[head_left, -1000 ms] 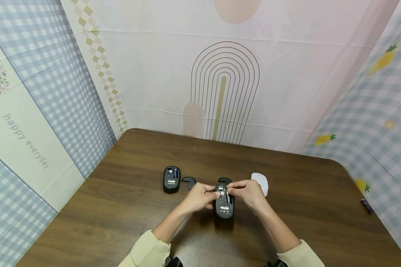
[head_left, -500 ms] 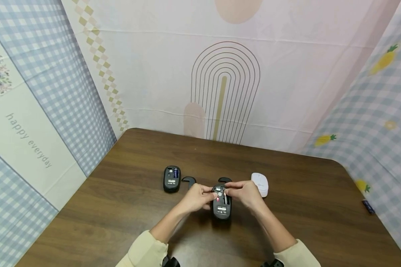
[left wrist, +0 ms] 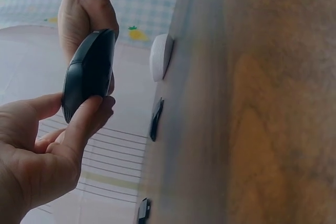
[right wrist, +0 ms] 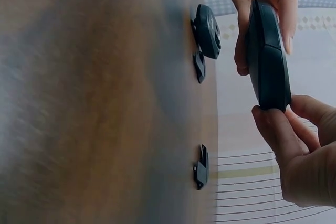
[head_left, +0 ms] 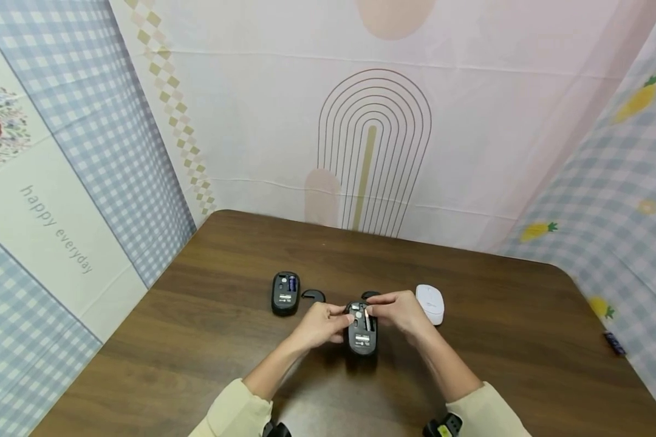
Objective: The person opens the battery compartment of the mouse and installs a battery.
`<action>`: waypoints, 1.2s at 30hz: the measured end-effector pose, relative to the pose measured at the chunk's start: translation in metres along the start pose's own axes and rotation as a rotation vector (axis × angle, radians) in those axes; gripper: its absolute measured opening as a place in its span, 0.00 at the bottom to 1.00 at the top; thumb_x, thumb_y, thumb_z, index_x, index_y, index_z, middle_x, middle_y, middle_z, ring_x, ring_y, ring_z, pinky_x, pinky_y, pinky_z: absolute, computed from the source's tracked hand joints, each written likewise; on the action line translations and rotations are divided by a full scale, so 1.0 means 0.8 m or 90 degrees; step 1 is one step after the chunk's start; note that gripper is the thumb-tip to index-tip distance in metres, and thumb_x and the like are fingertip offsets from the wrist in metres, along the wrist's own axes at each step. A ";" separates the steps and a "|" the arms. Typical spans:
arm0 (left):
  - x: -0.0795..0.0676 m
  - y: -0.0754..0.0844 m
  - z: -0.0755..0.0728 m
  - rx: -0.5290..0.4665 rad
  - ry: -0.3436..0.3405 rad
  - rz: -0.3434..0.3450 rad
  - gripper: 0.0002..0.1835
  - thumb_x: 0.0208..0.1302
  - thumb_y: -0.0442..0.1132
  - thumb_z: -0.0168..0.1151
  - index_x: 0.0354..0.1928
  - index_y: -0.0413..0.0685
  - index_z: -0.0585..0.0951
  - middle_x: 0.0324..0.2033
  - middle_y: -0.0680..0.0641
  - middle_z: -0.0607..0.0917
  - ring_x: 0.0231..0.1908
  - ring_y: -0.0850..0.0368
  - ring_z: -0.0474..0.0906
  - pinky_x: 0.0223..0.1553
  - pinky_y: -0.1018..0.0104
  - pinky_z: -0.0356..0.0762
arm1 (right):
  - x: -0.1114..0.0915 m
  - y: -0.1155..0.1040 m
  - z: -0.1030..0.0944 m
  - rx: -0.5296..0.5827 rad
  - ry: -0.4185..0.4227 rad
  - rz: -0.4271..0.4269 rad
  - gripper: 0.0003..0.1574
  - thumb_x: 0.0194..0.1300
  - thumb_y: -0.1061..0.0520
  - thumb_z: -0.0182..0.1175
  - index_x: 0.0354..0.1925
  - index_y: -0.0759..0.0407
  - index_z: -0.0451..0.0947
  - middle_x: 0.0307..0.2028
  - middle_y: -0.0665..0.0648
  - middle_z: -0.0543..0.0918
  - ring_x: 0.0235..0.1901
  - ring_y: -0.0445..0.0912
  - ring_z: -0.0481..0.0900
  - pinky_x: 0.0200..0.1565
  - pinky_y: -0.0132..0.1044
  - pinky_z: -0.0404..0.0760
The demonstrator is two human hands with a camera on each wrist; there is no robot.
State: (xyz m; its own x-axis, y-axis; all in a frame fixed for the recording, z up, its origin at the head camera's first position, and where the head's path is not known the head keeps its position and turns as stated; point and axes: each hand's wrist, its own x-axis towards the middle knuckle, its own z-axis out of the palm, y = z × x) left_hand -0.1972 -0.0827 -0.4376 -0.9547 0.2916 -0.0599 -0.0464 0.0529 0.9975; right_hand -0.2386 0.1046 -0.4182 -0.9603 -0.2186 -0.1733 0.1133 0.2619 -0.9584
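Observation:
Both hands hold a black mouse [head_left: 362, 331] upside down just above the brown table [head_left: 197, 340], with its open battery bay facing up. My left hand [head_left: 343, 315] grips its left side, thumb on the rim. My right hand [head_left: 373, 303] holds the right side, and its fingertips lie over the bay. Whether a battery is pinched there I cannot tell. In the left wrist view the mouse [left wrist: 89, 72] stands on edge between the fingers of my left hand [left wrist: 79, 124]. The right wrist view shows the mouse [right wrist: 269, 56] gripped by my right hand [right wrist: 283, 114] from below.
A second black mouse [head_left: 285, 293] lies upside down to the left with a blue battery in it, and a black cover [head_left: 313, 295] beside it. Another cover [head_left: 369, 295] lies behind the held mouse. A white mouse [head_left: 430, 302] sits right. A loose battery [head_left: 614, 343] lies at the table's right edge.
The held mouse and both hands have drifted slightly away from me, toward the far cover. The grip looks the same.

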 end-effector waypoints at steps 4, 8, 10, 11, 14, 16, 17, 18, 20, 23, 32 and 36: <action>-0.003 0.000 -0.005 -0.006 0.050 0.006 0.25 0.65 0.34 0.55 0.55 0.16 0.66 0.45 0.26 0.76 0.39 0.38 0.80 0.34 0.59 0.82 | 0.017 -0.011 -0.005 0.005 0.006 -0.012 0.17 0.53 0.67 0.64 0.43 0.76 0.79 0.38 0.69 0.82 0.32 0.51 0.83 0.38 0.41 0.82; -0.012 0.001 -0.010 0.000 0.134 0.001 0.22 0.66 0.35 0.52 0.52 0.18 0.70 0.47 0.26 0.76 0.38 0.40 0.81 0.33 0.61 0.82 | 0.038 -0.019 -0.005 -0.011 0.036 -0.006 0.17 0.54 0.67 0.65 0.43 0.74 0.79 0.40 0.69 0.81 0.34 0.50 0.83 0.42 0.43 0.81; -0.018 0.000 -0.011 0.007 0.164 -0.003 0.20 0.65 0.34 0.51 0.50 0.20 0.73 0.48 0.27 0.76 0.38 0.41 0.82 0.33 0.62 0.82 | 0.050 -0.020 -0.003 -0.019 0.045 0.004 0.17 0.54 0.66 0.65 0.43 0.73 0.80 0.40 0.69 0.81 0.35 0.50 0.83 0.42 0.42 0.81; -0.021 0.000 -0.011 0.013 0.172 -0.005 0.19 0.65 0.33 0.51 0.49 0.20 0.74 0.47 0.27 0.76 0.37 0.42 0.82 0.32 0.62 0.82 | 0.055 -0.020 -0.002 -0.020 0.049 0.009 0.17 0.53 0.66 0.65 0.43 0.72 0.80 0.41 0.68 0.81 0.35 0.50 0.83 0.41 0.40 0.81; -0.027 0.002 -0.010 0.025 0.182 -0.011 0.18 0.63 0.32 0.50 0.47 0.21 0.76 0.45 0.28 0.78 0.37 0.42 0.82 0.32 0.63 0.82 | 0.070 -0.016 0.004 -0.016 0.052 0.019 0.16 0.53 0.68 0.65 0.42 0.73 0.80 0.40 0.69 0.81 0.35 0.52 0.83 0.39 0.37 0.82; -0.030 0.003 -0.008 0.029 0.178 -0.013 0.18 0.63 0.32 0.51 0.46 0.21 0.76 0.42 0.28 0.79 0.36 0.42 0.82 0.32 0.63 0.82 | 0.079 -0.013 0.008 -0.007 0.057 0.026 0.16 0.52 0.69 0.65 0.42 0.73 0.80 0.39 0.69 0.81 0.34 0.52 0.83 0.37 0.36 0.82; -0.032 0.005 -0.007 0.029 0.175 -0.016 0.18 0.63 0.32 0.51 0.47 0.21 0.76 0.41 0.28 0.80 0.36 0.42 0.82 0.32 0.63 0.82 | 0.083 -0.011 0.010 -0.006 0.057 0.028 0.16 0.52 0.70 0.65 0.42 0.74 0.80 0.39 0.70 0.81 0.34 0.53 0.83 0.36 0.36 0.83; -0.033 0.006 -0.005 0.027 0.171 -0.019 0.18 0.63 0.32 0.51 0.47 0.21 0.75 0.41 0.28 0.80 0.36 0.42 0.82 0.33 0.62 0.82 | 0.086 -0.009 0.011 -0.002 0.058 0.030 0.16 0.51 0.70 0.65 0.41 0.74 0.80 0.39 0.70 0.81 0.33 0.53 0.83 0.36 0.36 0.83; -0.034 0.009 -0.002 0.024 0.164 -0.023 0.18 0.63 0.32 0.51 0.47 0.21 0.75 0.42 0.28 0.80 0.36 0.42 0.82 0.33 0.62 0.82 | 0.092 -0.006 0.013 -0.008 0.066 0.035 0.15 0.51 0.70 0.66 0.41 0.74 0.80 0.39 0.70 0.81 0.32 0.51 0.84 0.35 0.35 0.83; -0.035 0.011 0.000 0.021 0.153 -0.028 0.17 0.63 0.32 0.50 0.47 0.21 0.75 0.44 0.29 0.79 0.37 0.42 0.82 0.33 0.62 0.82 | 0.098 -0.001 0.014 -0.032 0.071 0.043 0.15 0.51 0.69 0.66 0.41 0.73 0.81 0.41 0.70 0.81 0.32 0.50 0.84 0.36 0.36 0.83; -0.037 0.014 0.000 0.026 0.158 -0.033 0.17 0.63 0.29 0.50 0.50 0.21 0.73 0.39 0.30 0.81 0.36 0.42 0.82 0.32 0.64 0.82 | 0.109 0.015 0.021 -0.078 0.076 0.058 0.15 0.50 0.68 0.68 0.39 0.71 0.82 0.40 0.69 0.82 0.28 0.46 0.83 0.33 0.33 0.83; -0.037 0.012 -0.002 0.026 0.161 -0.031 0.18 0.63 0.30 0.50 0.50 0.21 0.73 0.39 0.30 0.81 0.36 0.42 0.82 0.32 0.64 0.82 | 0.112 0.018 0.025 -0.071 0.077 0.059 0.14 0.49 0.68 0.68 0.38 0.71 0.82 0.38 0.68 0.82 0.27 0.46 0.83 0.32 0.33 0.83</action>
State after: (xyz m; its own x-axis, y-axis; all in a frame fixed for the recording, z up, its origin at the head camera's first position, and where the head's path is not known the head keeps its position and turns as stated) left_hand -0.1698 -0.0920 -0.4259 -0.9950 0.0400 -0.0917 -0.0873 0.1008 0.9911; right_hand -0.3176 0.0697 -0.4520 -0.9716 -0.0751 -0.2246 0.1805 0.3794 -0.9075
